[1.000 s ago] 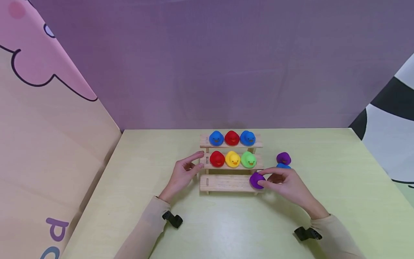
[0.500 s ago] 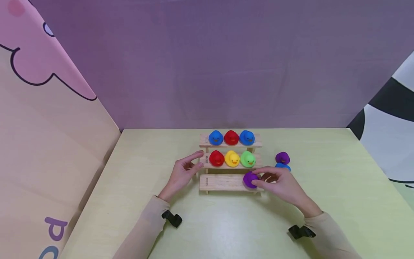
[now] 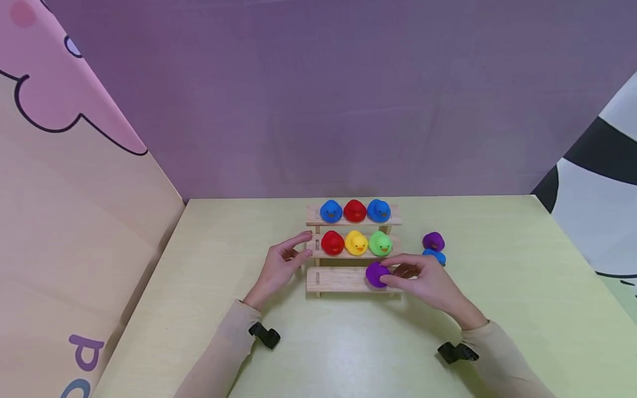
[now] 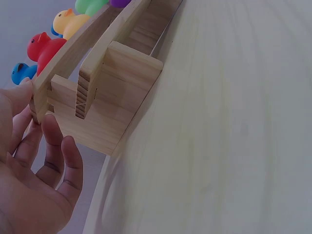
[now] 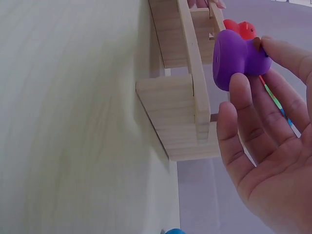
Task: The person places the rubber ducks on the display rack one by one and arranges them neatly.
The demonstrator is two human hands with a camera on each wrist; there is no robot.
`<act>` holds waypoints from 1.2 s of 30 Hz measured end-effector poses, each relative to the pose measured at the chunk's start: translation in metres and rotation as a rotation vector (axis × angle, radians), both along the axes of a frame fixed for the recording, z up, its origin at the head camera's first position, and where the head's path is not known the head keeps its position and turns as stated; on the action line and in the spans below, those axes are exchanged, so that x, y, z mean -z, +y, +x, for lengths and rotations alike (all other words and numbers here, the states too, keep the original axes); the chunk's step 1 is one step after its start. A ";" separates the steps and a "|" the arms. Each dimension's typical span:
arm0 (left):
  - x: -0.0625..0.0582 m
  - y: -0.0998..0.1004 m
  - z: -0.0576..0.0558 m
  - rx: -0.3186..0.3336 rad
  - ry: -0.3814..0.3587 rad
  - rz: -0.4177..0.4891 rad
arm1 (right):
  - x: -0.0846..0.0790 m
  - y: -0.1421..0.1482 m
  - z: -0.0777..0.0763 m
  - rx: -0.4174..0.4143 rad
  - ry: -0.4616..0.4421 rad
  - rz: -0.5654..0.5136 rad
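Observation:
My right hand (image 3: 423, 279) pinches a purple rubber duck (image 3: 376, 275) between thumb and fingers at the lowest step of a wooden tiered stand (image 3: 333, 279). In the right wrist view the purple duck (image 5: 231, 59) lies tilted, its flat base turned toward the table side. With thumb and index finger, my left hand (image 3: 281, 268) grips the left end of the middle step, as the left wrist view shows at the plank's end (image 4: 41, 100). On the middle step sit a red duck (image 3: 332, 242), a yellow duck (image 3: 356, 242) and a green duck (image 3: 380, 243).
Along the top step stand a blue duck (image 3: 330, 211), a red duck (image 3: 355, 211) and another blue duck (image 3: 379, 210). Right of the stand, a purple duck (image 3: 433, 241) and a blue duck (image 3: 435, 256) are on the table (image 3: 507, 276). A purple wall (image 3: 338, 99) rises behind.
My right hand has moved left along the lowest step, carrying the purple duck from its right end inward. The left hand stays at the middle step's end.

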State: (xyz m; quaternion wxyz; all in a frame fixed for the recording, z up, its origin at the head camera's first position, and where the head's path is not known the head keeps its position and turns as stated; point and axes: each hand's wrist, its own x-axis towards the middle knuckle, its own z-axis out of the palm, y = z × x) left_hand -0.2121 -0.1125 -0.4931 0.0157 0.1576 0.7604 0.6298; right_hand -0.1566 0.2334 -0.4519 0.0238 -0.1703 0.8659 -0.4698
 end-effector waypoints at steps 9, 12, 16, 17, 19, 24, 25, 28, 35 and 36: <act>0.001 0.001 0.000 -0.010 -0.005 -0.002 | -0.002 -0.009 0.000 0.000 -0.026 -0.014; 0.002 0.000 0.000 -0.012 -0.009 -0.005 | -0.002 -0.011 0.000 0.000 -0.025 -0.014; 0.001 0.000 0.000 -0.021 -0.018 -0.010 | -0.003 -0.015 -0.001 -0.003 -0.021 -0.022; 0.001 0.000 0.000 -0.022 -0.019 -0.010 | -0.003 -0.017 -0.001 -0.004 -0.023 -0.027; 0.001 0.000 0.000 -0.025 -0.022 -0.010 | -0.003 -0.020 -0.001 -0.002 -0.034 -0.040; 0.001 0.000 0.000 -0.027 -0.019 -0.016 | -0.003 -0.028 -0.001 -0.002 -0.073 -0.054; 0.001 0.000 0.000 -0.028 -0.016 -0.019 | -0.002 -0.029 -0.001 -0.006 -0.078 -0.055; 0.001 0.000 0.000 -0.033 -0.012 -0.023 | -0.002 -0.035 -0.001 -0.021 -0.083 -0.059; 0.000 0.000 0.001 -0.034 -0.012 -0.019 | 0.000 -0.050 -0.003 -0.041 -0.089 -0.068; 0.000 0.000 0.001 -0.034 -0.013 -0.020 | 0.001 -0.051 -0.003 -0.044 -0.087 -0.064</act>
